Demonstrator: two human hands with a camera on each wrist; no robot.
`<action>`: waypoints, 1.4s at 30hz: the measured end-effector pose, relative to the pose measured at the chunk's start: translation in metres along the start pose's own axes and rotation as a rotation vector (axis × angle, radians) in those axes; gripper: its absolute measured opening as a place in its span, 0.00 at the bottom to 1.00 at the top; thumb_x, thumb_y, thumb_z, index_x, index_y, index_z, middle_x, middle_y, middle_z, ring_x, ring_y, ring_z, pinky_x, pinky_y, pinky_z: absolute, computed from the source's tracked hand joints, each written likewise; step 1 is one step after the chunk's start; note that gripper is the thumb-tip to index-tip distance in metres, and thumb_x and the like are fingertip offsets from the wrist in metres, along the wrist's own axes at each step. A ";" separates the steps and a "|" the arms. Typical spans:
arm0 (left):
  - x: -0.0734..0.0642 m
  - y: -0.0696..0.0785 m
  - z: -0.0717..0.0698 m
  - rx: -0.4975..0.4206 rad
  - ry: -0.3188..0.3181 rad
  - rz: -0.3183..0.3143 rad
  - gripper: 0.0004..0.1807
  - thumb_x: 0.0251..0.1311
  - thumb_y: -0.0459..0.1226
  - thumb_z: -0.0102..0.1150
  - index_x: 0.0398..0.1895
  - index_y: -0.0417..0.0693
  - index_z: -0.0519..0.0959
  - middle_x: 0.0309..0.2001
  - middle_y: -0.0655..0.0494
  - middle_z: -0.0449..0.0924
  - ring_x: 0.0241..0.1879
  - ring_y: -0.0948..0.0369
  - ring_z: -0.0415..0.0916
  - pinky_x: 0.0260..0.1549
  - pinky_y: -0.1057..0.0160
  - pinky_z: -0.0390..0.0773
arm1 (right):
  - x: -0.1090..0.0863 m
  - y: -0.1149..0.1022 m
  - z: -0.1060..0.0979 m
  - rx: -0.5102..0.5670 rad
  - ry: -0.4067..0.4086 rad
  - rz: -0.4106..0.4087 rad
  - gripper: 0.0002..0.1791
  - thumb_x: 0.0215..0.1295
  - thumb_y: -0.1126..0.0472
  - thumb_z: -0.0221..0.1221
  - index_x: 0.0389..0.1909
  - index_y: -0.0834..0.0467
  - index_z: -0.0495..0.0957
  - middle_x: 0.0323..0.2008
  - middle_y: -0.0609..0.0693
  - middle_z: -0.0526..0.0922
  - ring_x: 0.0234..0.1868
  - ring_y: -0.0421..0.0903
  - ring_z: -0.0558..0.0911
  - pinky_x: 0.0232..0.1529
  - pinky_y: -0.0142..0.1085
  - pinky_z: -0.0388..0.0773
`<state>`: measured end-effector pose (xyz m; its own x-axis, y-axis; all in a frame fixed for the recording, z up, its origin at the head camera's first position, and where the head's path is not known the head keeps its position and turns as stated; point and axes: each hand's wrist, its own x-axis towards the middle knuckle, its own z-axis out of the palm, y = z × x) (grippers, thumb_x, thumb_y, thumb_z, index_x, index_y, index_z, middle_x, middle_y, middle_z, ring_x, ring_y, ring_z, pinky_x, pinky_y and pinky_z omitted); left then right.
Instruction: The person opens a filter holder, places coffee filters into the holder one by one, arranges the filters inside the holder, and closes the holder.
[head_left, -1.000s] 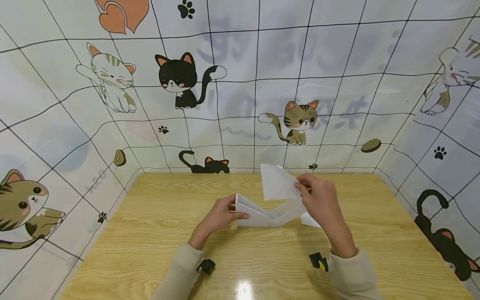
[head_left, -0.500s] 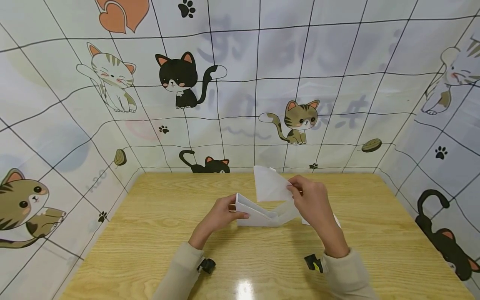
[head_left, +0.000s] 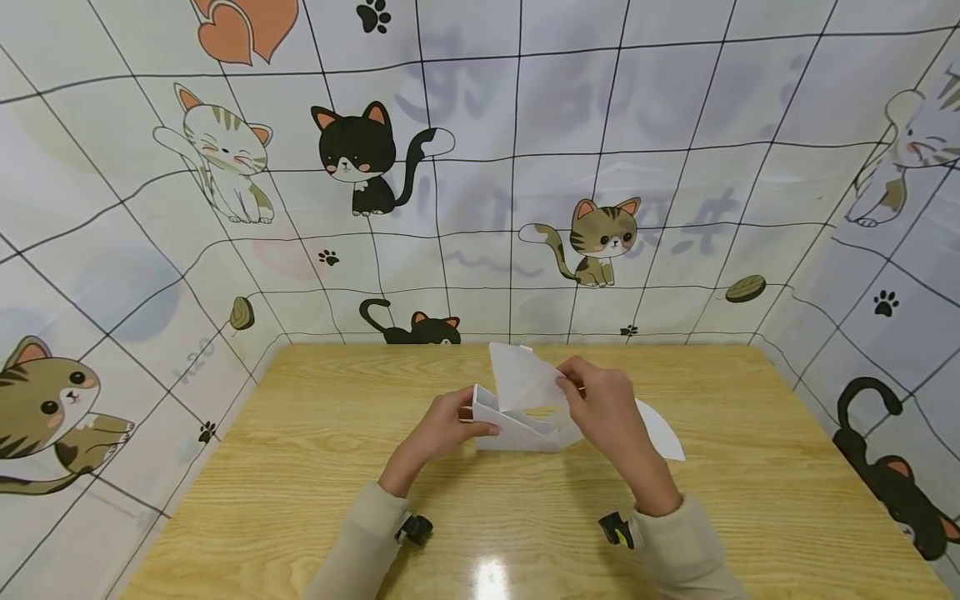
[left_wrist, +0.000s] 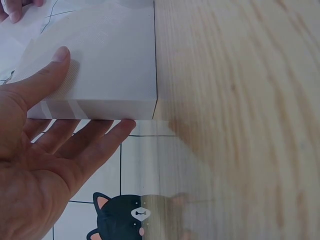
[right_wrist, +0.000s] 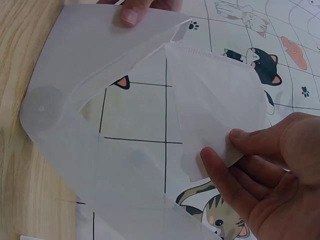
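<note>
My left hand [head_left: 442, 429] grips the left end of a white, fan-shaped case [head_left: 510, 435] standing on edge on the table. In the left wrist view its thumb lies on the case's broad face [left_wrist: 110, 60], with the fingers under the narrow side. A translucent cover [right_wrist: 125, 180] is swung out from the case, joined at a round pivot [right_wrist: 42, 107]. My right hand [head_left: 603, 408] pinches a white cone coffee filter [right_wrist: 215, 105] by a lower corner, between thumb and fingers. The filter's crimped edge faces up, and its left tip overlaps the case's open top in the head view.
Behind my right wrist, another white fan-shaped paper [head_left: 662, 433] lies on the wooden table [head_left: 315, 500]. A cloth printed with cartoon cats [head_left: 480, 192] hangs along the table's back and both sides. Dark wrist cameras [head_left: 415, 530] sit at both sleeves.
My right hand has moved left and slightly down with the coffee filter, bringing it over the case. More of the paper on the table shows. The left hand and case have stayed put.
</note>
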<state>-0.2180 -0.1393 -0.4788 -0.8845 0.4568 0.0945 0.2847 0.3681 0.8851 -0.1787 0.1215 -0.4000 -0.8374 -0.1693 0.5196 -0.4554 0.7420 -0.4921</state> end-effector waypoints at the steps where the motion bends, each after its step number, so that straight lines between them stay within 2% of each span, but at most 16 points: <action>1: 0.000 0.000 0.000 0.001 -0.001 -0.003 0.20 0.62 0.38 0.73 0.55 0.46 0.81 0.51 0.48 0.86 0.52 0.48 0.86 0.47 0.56 0.88 | 0.000 -0.001 0.001 -0.003 0.001 -0.002 0.02 0.67 0.67 0.67 0.39 0.60 0.86 0.32 0.53 0.91 0.28 0.45 0.86 0.31 0.40 0.83; 12: 0.001 0.001 0.000 0.005 0.007 0.000 0.24 0.61 0.37 0.74 0.59 0.46 0.80 0.53 0.47 0.86 0.53 0.48 0.86 0.47 0.57 0.88 | -0.002 -0.007 0.005 -0.017 -0.034 -0.036 0.02 0.68 0.67 0.66 0.39 0.60 0.85 0.30 0.54 0.89 0.25 0.40 0.81 0.27 0.32 0.78; 20: 0.002 0.000 0.001 0.002 0.008 -0.001 0.25 0.61 0.37 0.74 0.62 0.48 0.79 0.55 0.48 0.86 0.53 0.48 0.86 0.47 0.57 0.88 | -0.003 -0.010 0.009 -0.021 -0.090 -0.020 0.01 0.68 0.67 0.66 0.39 0.60 0.84 0.27 0.51 0.86 0.18 0.36 0.71 0.22 0.30 0.69; 30: 0.001 0.002 0.000 0.002 0.012 0.007 0.26 0.61 0.37 0.74 0.63 0.47 0.79 0.56 0.47 0.85 0.53 0.48 0.86 0.47 0.58 0.88 | -0.003 -0.008 0.013 -0.003 -0.123 -0.048 0.02 0.69 0.68 0.65 0.39 0.61 0.84 0.29 0.55 0.88 0.20 0.36 0.75 0.22 0.29 0.70; 39: 0.002 0.003 0.000 -0.018 -0.006 -0.006 0.27 0.61 0.35 0.73 0.63 0.47 0.78 0.56 0.46 0.85 0.52 0.48 0.87 0.46 0.60 0.88 | -0.005 -0.006 0.019 0.015 -0.162 -0.048 0.03 0.68 0.70 0.64 0.38 0.58 0.83 0.25 0.50 0.85 0.20 0.35 0.71 0.22 0.29 0.68; 42: 0.002 0.002 0.000 -0.014 -0.009 0.008 0.27 0.61 0.35 0.73 0.63 0.45 0.78 0.56 0.45 0.85 0.52 0.48 0.87 0.46 0.60 0.88 | -0.005 -0.005 0.020 0.017 -0.165 -0.051 0.03 0.69 0.70 0.64 0.38 0.59 0.83 0.25 0.50 0.84 0.20 0.36 0.71 0.22 0.28 0.68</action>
<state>-0.2194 -0.1376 -0.4769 -0.8790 0.4668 0.0973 0.2860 0.3529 0.8909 -0.1785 0.1053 -0.4143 -0.8507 -0.3118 0.4232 -0.5024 0.7191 -0.4801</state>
